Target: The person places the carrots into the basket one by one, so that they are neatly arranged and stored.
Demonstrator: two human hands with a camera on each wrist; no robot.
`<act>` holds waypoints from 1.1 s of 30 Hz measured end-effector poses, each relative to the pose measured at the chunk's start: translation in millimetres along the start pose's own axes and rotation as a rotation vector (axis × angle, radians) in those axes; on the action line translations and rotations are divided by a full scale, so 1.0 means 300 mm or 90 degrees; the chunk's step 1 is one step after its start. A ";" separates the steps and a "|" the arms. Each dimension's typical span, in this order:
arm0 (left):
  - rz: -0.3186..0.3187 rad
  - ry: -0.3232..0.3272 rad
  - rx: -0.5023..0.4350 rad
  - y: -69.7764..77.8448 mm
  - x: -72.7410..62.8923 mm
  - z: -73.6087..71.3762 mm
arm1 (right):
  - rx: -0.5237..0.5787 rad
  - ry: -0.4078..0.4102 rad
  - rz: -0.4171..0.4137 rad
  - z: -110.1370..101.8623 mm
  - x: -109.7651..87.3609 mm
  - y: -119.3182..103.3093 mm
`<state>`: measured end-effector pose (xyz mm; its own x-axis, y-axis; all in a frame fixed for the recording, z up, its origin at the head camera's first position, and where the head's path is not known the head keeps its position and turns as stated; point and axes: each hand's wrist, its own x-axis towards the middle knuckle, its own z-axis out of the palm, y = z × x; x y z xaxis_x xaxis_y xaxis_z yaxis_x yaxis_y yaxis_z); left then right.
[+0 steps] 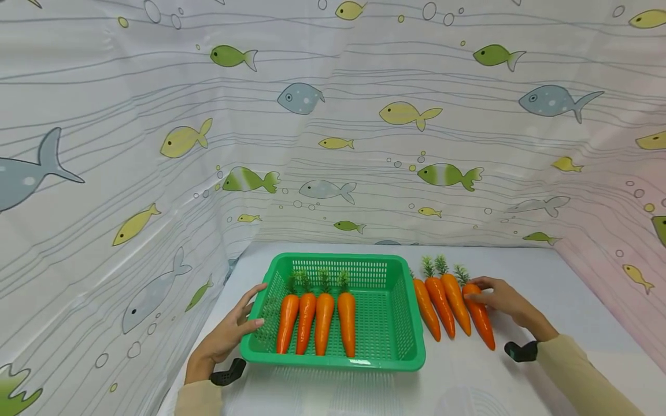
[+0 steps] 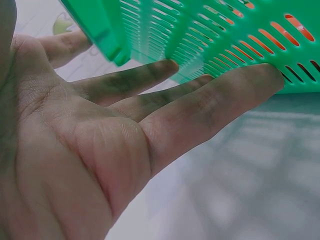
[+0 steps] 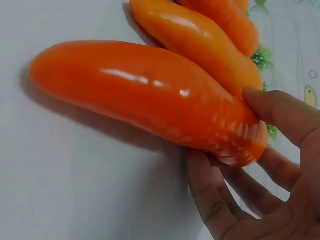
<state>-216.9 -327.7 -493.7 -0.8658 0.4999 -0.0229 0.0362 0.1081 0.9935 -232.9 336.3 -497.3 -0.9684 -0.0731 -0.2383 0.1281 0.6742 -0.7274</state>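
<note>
A green plastic basket (image 1: 333,363) with slotted walls stands on the table, and several carrots (image 1: 325,323) lie side by side in its left part, leafy tops towards the back. My left hand (image 1: 226,335) is at the basket's left side; in the left wrist view its fingers (image 2: 215,107) stretch out straight against the slotted wall. To the right of the basket, my right hand (image 1: 502,300) pinches the thick top end of the rightmost carrot (image 3: 135,95) between thumb and fingers. That carrot's tip points towards me, and it lies close to the table.
More carrots (image 1: 439,306) lie in a row between the basket and my right hand, the leftmost close to the basket wall. A fish-patterned sheet (image 1: 333,144) hangs behind and along both sides of the white table (image 1: 447,381).
</note>
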 end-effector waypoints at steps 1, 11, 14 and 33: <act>0.001 0.001 -0.001 0.001 0.001 0.000 | 0.001 0.001 0.000 0.000 0.000 0.000; 0.001 0.003 0.017 0.000 -0.002 0.008 | 0.018 0.025 -0.015 -0.019 -0.016 0.002; -0.006 0.005 0.005 -0.003 -0.001 0.007 | 0.022 0.028 -0.009 -0.037 -0.025 -0.016; 0.004 0.001 0.016 0.004 -0.002 0.003 | 0.078 0.052 -0.057 -0.097 -0.055 -0.132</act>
<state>-215.8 -327.2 -492.7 -0.8665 0.4990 -0.0157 0.0546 0.1260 0.9905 -228.3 332.4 -445.9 -0.9906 -0.0666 -0.1195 0.0601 0.5728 -0.8175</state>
